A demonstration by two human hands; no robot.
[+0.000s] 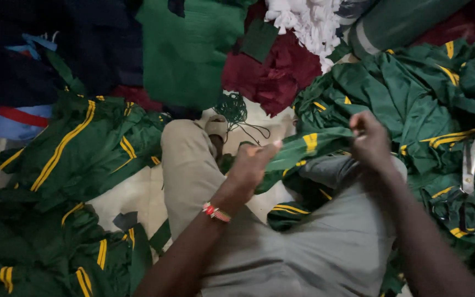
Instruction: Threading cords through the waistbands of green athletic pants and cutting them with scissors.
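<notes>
Both hands, left point(251, 165) and right point(369, 137), pinch a green striped garment point(303, 146) taut; probably mid-job, piles point(67, 159) each side, scissors point(467, 181) idle.

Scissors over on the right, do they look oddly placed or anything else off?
The scissors lie loose on the heaped green garments, blades up, apart from both hands. Green thread sits tangled on the floor. Nothing looks damaged.

Pale floor point(133, 192), bare patch beside the person's bent leg point(193, 165). Left of the leg: heap of green garments with yellow stripes point(72, 148). Right of it: bigger green pile point(413, 93), scissors point(465, 187) on top. Beyond the leg: maroon cloth point(281, 71), white scraps point(309, 22), plain green fabric point(188, 49), dark thread tangle point(232, 107).
</notes>
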